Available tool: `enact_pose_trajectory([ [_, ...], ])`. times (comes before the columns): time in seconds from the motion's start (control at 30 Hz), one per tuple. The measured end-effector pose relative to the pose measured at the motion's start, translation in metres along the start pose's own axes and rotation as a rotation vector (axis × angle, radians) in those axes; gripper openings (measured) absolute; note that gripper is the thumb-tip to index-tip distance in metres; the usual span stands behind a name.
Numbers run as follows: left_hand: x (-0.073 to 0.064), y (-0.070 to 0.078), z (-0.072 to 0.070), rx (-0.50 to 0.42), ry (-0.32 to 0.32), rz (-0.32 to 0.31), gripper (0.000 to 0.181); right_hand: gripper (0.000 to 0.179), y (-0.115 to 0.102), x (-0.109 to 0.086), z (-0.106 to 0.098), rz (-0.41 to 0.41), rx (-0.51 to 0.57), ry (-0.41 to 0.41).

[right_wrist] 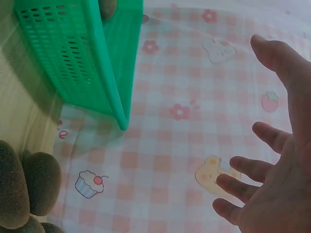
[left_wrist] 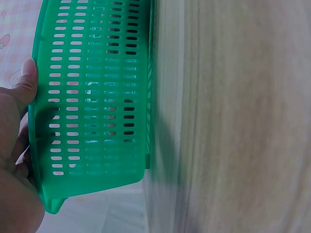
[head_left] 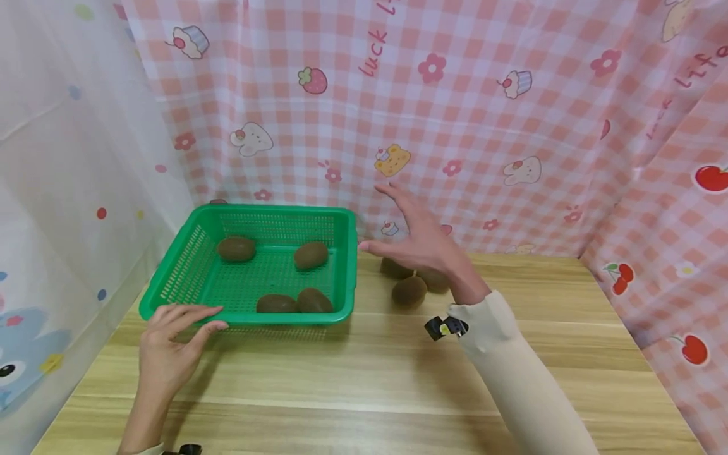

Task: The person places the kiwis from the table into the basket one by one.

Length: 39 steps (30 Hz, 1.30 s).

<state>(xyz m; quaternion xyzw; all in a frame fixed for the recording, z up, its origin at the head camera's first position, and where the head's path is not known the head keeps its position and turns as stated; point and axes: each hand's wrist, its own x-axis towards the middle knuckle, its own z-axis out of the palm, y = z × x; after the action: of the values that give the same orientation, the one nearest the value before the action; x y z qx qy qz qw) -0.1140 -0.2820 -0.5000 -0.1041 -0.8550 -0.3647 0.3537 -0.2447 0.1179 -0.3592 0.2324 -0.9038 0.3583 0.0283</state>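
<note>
A green plastic basket (head_left: 250, 318) with slotted walls sits on the table, several brown kiwis (head_left: 236, 249) lying inside. My left hand (head_left: 170, 341) grips the near rim at its left corner. In the left wrist view, the thumb (left_wrist: 28, 80) is on one side of the rim and the fingers are partly hidden behind it. My right hand (head_left: 423, 243) hovers to the right of the basket, fingers spread and holding nothing. Below it, more kiwis (head_left: 409, 291) rest on the table in a cluster, partly covered by the hand; the right wrist view also shows kiwis (right_wrist: 42, 183) there.
The wooden table (head_left: 364, 392) runs in front of the basket and to its right. A pink checked cloth (head_left: 455, 114) hangs close behind it and along the right side. On the left hangs a white patterned curtain (head_left: 74, 164).
</note>
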Motion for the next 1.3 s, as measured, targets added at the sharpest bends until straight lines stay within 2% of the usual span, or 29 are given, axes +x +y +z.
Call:
enact_pose_trajectory([
  [0.33, 0.0, -0.001, 0.0, -0.006, 0.005, 0.012, 0.037, 0.096, 0.025, -0.016, -0.003, -0.014, 0.053, 0.109],
  [0.63, 0.0, 0.0, -0.002, 0.005, -0.008, -0.017, 0.036, 0.098, 0.054, -0.028, 0.003, 0.077, 0.103, 0.127],
  [0.97, 0.0, -0.001, -0.001, -0.003, 0.003, 0.018, 0.037, 0.103, 0.09, -0.045, 0.016, 0.175, 0.144, 0.157],
  [1.1, 0.0, -0.002, 0.0, -0.01, 0.019, 0.038, 0.038, 0.103, 0.104, -0.05, 0.022, 0.191, 0.175, 0.167],
  [1.3, 0.0, -0.001, 0.0, -0.013, 0.021, 0.039, 0.038, 0.103, 0.122, -0.057, 0.029, 0.234, 0.189, 0.167],
])
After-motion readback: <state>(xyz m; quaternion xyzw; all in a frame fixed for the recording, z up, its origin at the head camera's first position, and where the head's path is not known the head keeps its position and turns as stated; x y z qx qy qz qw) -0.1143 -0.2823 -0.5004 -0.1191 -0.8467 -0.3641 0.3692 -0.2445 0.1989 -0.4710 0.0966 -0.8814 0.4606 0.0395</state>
